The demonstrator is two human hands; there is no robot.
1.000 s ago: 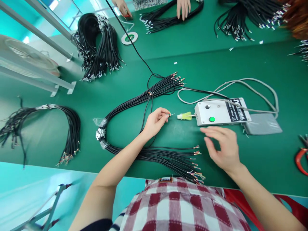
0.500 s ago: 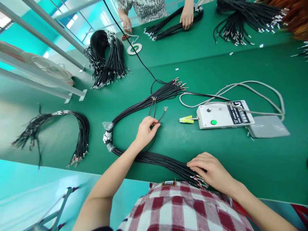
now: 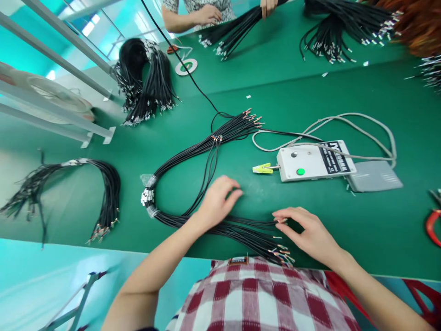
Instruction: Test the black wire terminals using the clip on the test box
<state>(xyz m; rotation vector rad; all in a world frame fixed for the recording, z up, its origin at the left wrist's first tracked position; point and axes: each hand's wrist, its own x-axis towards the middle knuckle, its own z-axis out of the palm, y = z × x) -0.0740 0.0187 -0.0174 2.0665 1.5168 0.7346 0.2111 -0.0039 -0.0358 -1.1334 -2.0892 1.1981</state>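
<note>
A bundle of thin black cables (image 3: pixel 188 149) lies in a U on the green table, its bend wrapped with clear film and white labels (image 3: pixel 148 196). My right hand (image 3: pixel 306 228) pinches the stripped ends of a few cables (image 3: pixel 253 222), parted from the near leg of the bundle. Over that same leg rests my left hand (image 3: pixel 220 202), thumb and forefinger slightly apart with nothing visible between them. Several separated cables (image 3: pixel 207 177) loop from the near leg to the far one, where their bare ends (image 3: pixel 216 138) lie across it.
A white control box (image 3: pixel 315 161) with a yellow clip (image 3: pixel 263 168) sits ahead, beside a grey pedal (image 3: pixel 375 176). More cable bundles (image 3: pixel 112 184) lie left and beyond. Red-handled scissors (image 3: pixel 432 227) are at right. Across the table a co-worker's hand (image 3: pixel 268 7) grips cables.
My left hand has let go of a cable, whose end now lies on the far leg, and moved nearer. My right hand has lifted a few cable ends away from the near leg.
</note>
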